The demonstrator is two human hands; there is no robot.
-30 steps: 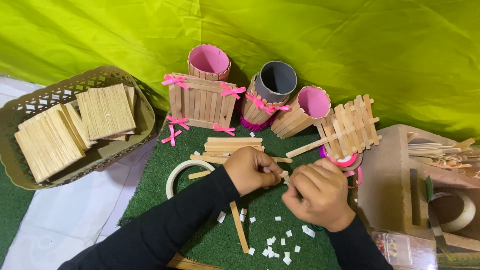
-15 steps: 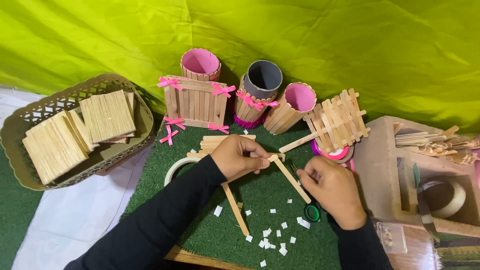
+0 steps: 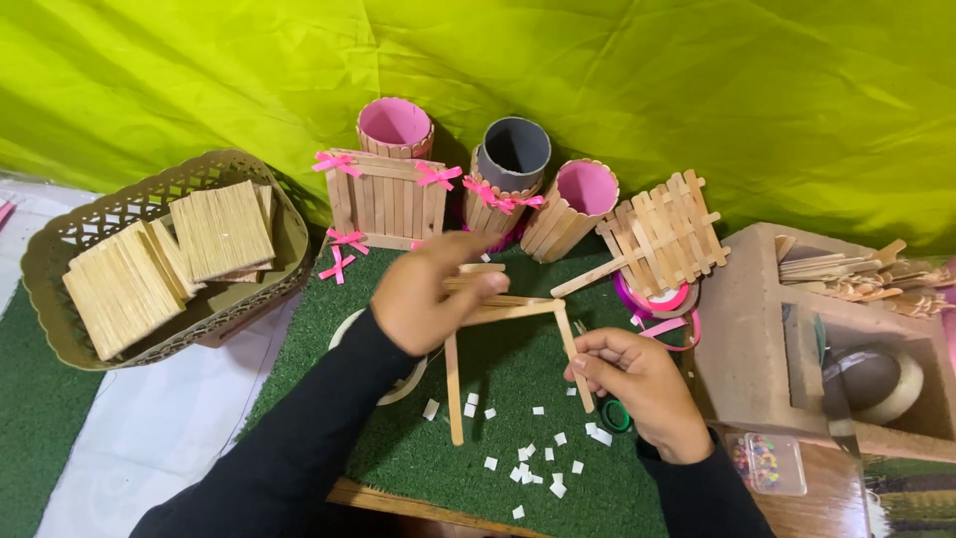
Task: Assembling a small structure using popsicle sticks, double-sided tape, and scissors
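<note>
Yellow-green cloth backdrop (image 3: 697, 90) fills the top. Green turf mat (image 3: 498, 438) covers the worktop centre, small white paper bits (image 3: 543, 468) scattered at 6 o'clock. Woven basket (image 3: 60, 249) at 9 o'clock holds stacked stick panels (image 3: 219, 229). Brown organiser box (image 3: 747, 339) at 3 o'clock, tape roll (image 3: 876, 384) inside. At 12 o'clock: stick fence panel with pink bows (image 3: 388, 199), three stick-clad cups with pink or grey interiors (image 3: 513, 159), lattice stick panel (image 3: 662, 234) at 1 o'clock. Left hand (image 3: 433, 294), centre, fingers closed in a pinch on the top corner of the popsicle-stick frame (image 3: 508, 314), held above the mat. Right hand (image 3: 637, 384) at 4 o'clock, thumb and fingers closed on the frame's right leg near its lower end. Left leg of frame hangs down toward 6 o'clock, free.
</note>
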